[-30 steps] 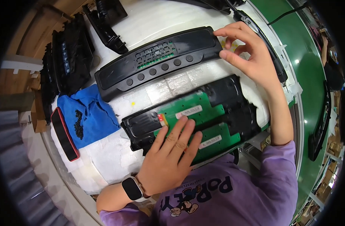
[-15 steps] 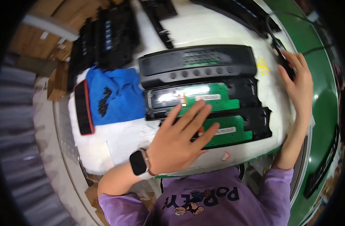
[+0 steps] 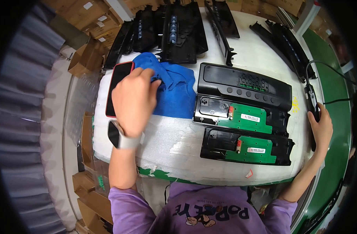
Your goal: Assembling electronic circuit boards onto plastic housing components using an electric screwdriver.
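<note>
**Risks at the bench: cloth, phone, tool and open boards**

Left hand [image 3: 133,99] rests palm-down on the blue cloth [image 3: 172,89], fingers bent into its left edge; it looks like a loose clench on the fabric, though the fingertips are partly hidden. The cloth lies on the white foam pad [image 3: 166,144], between the phone [image 3: 118,87] and the three black panels. The phone lies half under the hand's edge, near the pad's left rim.

Right hand [image 3: 320,126] is at the pad's far right edge, wrapped around a dark corded tool [image 3: 312,105] (grasp appears closed, but the palm side is not visible).

The panels sit side by side: the top panel [image 3: 244,85] face up with its button row, the middle panel [image 3: 240,115] and lower panel [image 3: 246,146] face down with green boards [image 3: 250,117] exposed.

Possible failures, judged from this layout:
- Pulling the cloth leftward may drag the phone over the rim, since the two touch.
- Sweeping the cloth rightward may snag a board's components or nudge the middle panel, which lies just beside the cloth's edge.
- The tool's cable [image 3: 326,74] loops near the top panel's right end; a tug could catch it.
- Both hands are well apart, so attention is split (eyes cannot follow both).
- The lower panel lies near the pad's front edge; a bump could tip it off.
</note>
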`<control>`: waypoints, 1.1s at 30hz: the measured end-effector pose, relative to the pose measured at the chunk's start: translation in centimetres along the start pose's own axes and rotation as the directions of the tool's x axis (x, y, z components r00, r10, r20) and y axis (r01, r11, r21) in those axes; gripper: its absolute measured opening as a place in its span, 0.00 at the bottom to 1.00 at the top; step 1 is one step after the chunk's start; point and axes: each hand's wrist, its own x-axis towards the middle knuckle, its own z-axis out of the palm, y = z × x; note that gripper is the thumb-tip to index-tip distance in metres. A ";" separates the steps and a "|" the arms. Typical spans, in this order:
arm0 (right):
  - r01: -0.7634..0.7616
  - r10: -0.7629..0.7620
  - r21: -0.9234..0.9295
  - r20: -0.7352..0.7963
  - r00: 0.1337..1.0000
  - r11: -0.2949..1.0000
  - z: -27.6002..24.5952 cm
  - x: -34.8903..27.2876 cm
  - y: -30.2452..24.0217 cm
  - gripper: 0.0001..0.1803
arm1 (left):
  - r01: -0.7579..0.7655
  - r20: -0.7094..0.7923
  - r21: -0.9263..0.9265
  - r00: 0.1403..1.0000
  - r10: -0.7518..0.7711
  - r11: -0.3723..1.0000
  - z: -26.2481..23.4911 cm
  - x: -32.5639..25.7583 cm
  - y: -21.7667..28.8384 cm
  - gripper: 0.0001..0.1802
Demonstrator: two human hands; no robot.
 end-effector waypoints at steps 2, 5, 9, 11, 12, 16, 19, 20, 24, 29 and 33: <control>0.020 -0.020 0.033 0.004 1.000 0.999 1.2 0.4 -0.3 0.25 | 0.011 0.121 0.006 0.993 -0.012 1.000 0.8 -0.3 -3.0 0.11; -0.002 -0.001 0.071 0.046 0.999 0.997 0.5 0.6 -0.5 0.28 | 0.045 0.196 -0.168 0.981 -0.012 0.985 1.7 0.3 -4.6 0.10; -0.048 0.034 0.188 0.078 0.996 0.981 0.4 1.0 0.6 0.30 | 0.077 0.205 -0.251 0.979 -0.025 0.965 2.3 0.4 -4.2 0.06; -0.035 0.023 0.209 0.060 0.998 0.977 0.9 1.3 1.4 0.30 | 0.055 0.122 -0.234 0.992 -0.027 0.971 2.1 0.4 -3.6 0.03; -0.043 0.023 0.228 0.093 0.995 0.973 1.3 1.4 1.6 0.30 | 0.024 0.065 -0.198 0.998 -0.011 0.980 2.0 0.4 -3.3 0.03; -0.072 0.052 0.277 0.077 0.996 0.958 0.7 1.3 0.6 0.31 | 0.008 -0.006 -0.172 1.000 -0.009 0.985 2.2 0.3 -3.1 0.04; -0.040 0.062 0.413 -0.040 0.997 0.910 1.0 1.9 1.3 0.29 | 0.047 -0.013 -0.141 0.999 -0.049 0.989 1.9 0.0 -3.1 0.04; -0.072 0.075 0.482 0.013 0.997 0.873 0.8 2.2 1.8 0.27 | 0.068 -0.028 -0.187 0.997 -0.074 0.980 1.8 -0.1 -2.9 0.04; -0.063 0.172 0.755 -0.066 0.983 0.652 -2.3 1.0 2.0 0.21 | 0.170 0.053 -0.566 0.984 -0.170 0.807 1.5 0.4 -0.7 0.06; 0.275 -0.024 0.952 -0.274 0.961 0.135 -5.7 -0.4 -0.8 0.28 | 0.427 0.437 -0.895 0.897 -0.066 -0.130 1.4 -0.6 1.3 0.09; 0.167 -0.143 0.896 -0.244 0.959 -0.412 -7.6 -1.0 -4.0 0.28 | 0.584 0.549 -0.732 0.811 0.203 -0.352 2.3 -2.1 4.3 0.10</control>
